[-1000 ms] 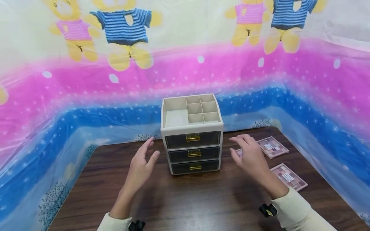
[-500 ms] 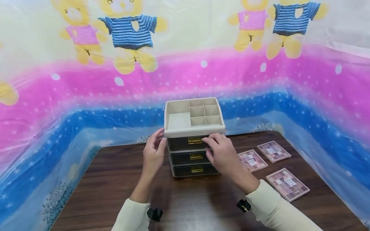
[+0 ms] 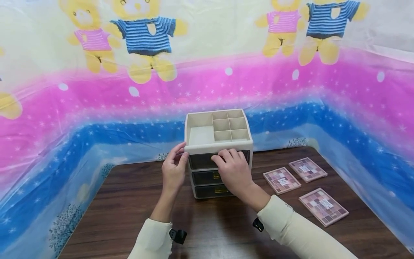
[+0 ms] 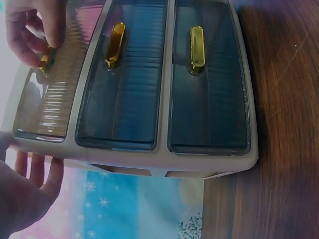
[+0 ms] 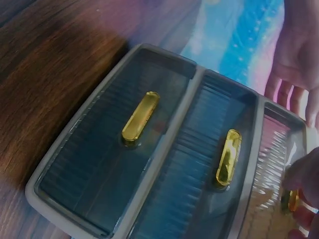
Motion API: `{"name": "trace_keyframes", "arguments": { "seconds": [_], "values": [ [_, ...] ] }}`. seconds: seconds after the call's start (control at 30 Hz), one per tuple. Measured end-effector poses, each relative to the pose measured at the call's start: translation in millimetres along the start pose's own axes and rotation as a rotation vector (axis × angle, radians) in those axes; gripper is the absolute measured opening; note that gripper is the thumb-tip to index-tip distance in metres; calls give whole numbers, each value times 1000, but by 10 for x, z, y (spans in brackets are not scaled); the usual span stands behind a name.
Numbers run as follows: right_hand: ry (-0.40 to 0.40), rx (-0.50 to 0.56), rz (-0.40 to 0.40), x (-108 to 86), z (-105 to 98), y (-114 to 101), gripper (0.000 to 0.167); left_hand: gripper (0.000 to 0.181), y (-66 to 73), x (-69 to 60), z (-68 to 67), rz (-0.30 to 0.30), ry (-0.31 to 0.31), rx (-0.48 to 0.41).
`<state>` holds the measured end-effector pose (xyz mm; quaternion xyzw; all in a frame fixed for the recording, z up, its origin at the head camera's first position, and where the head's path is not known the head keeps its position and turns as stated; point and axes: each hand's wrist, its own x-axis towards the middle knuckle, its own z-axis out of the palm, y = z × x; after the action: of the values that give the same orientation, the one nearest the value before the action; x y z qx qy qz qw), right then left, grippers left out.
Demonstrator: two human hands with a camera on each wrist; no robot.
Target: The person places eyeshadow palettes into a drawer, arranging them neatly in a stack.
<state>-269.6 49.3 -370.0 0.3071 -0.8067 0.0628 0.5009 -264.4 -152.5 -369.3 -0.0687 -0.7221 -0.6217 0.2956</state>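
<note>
A cream desktop drawer organizer (image 3: 220, 146) stands on the table, with three dark see-through drawers and gold handles. My right hand (image 3: 235, 172) is at the top drawer (image 3: 202, 162) and pinches its gold handle (image 5: 294, 200), which the hand hides in the head view. In the left wrist view, the right hand's fingers are around that handle (image 4: 46, 59). My left hand (image 3: 174, 172) touches the organizer's upper left side with lightly bent fingers, its thumb near the front edge. All three drawers look closed.
Several open compartments (image 3: 229, 125) divide the organizer's top. To its right lie three pinkish makeup palettes (image 3: 282, 180), (image 3: 308, 169), (image 3: 324, 207). A brown wooden table (image 3: 129, 201) holds everything. A printed cloth (image 3: 207, 86) hangs close behind it.
Both hands have moved inward to the organizer. The left has come to its left side; the right has travelled left, away from the palettes, and taken hold of the top drawer's handle.
</note>
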Motion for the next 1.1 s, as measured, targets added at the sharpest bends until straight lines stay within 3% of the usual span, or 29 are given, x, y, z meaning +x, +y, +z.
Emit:
{"name": "trace_keyframes", "arguments": {
  "seconds": [0.53,1.1],
  "values": [
    [80,-52,-15,-10,68,-7,19,34,-20,18,-17,10,-5,38],
    [71,14,-128,-156,-278,-105,13,36,-25,62,-43,-68,-39,72]
  ]
}}
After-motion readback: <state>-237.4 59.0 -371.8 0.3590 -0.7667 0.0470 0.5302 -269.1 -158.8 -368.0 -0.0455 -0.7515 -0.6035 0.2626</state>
